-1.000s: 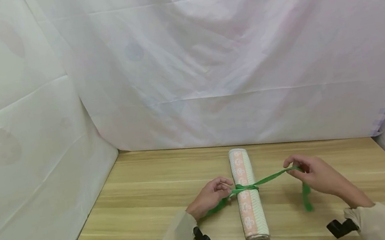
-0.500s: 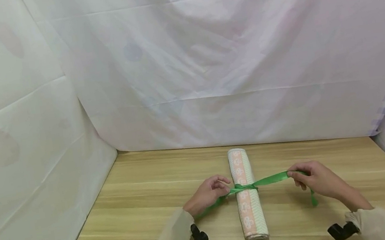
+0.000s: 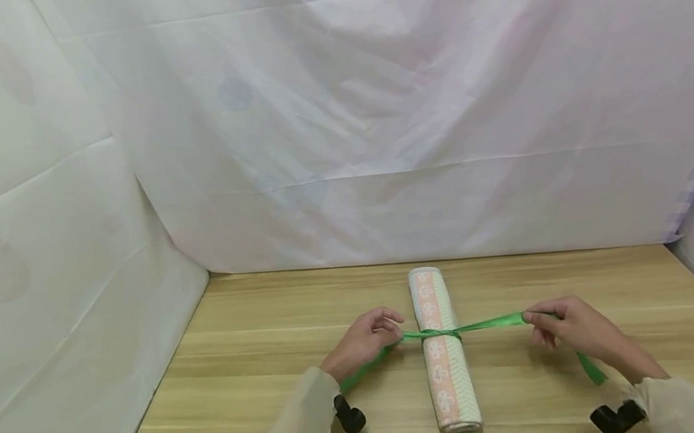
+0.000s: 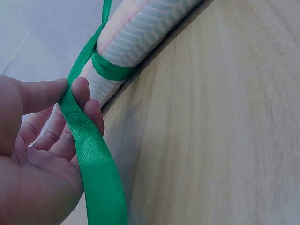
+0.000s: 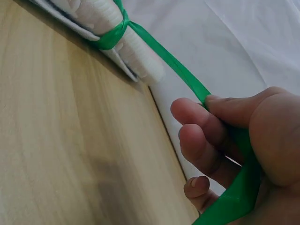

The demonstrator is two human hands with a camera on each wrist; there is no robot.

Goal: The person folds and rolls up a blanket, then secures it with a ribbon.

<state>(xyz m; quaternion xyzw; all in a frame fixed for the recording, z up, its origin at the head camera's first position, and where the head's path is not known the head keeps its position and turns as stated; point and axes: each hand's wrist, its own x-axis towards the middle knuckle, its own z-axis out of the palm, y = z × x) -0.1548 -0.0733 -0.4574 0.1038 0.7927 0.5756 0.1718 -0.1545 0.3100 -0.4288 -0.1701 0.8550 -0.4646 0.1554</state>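
Observation:
A rolled towel (image 3: pixel 442 382), white with a pink patterned band, lies lengthwise on the table. Around its middle runs a green ribbon (image 3: pixel 491 324), crossed on top. On the towel's left side, my left hand (image 3: pixel 362 341) pinches one end of the ribbon between thumb and fingers; the tail (image 4: pixel 101 173) hangs past the palm in the left wrist view. My right hand (image 3: pixel 568 325) pinches the other end to the right, its loose tail (image 3: pixel 590 367) dangling below. Both stretches look taut. In the right wrist view the ribbon (image 5: pixel 168 58) rises from the crossing to the thumb (image 5: pixel 234 108).
The wooden table (image 3: pixel 255 320) extends on both sides of the towel. A white cloth (image 3: pixel 374 130) hangs behind it, and another cloth wall (image 3: pixel 62 289) stands at the left. A black wrist mount (image 3: pixel 618 419) sits at the right cuff.
My left hand has moved slightly left and up, pulling its ribbon end. The right hand has lowered and shifted a little right, and the crossing on the towel has tightened flatter.

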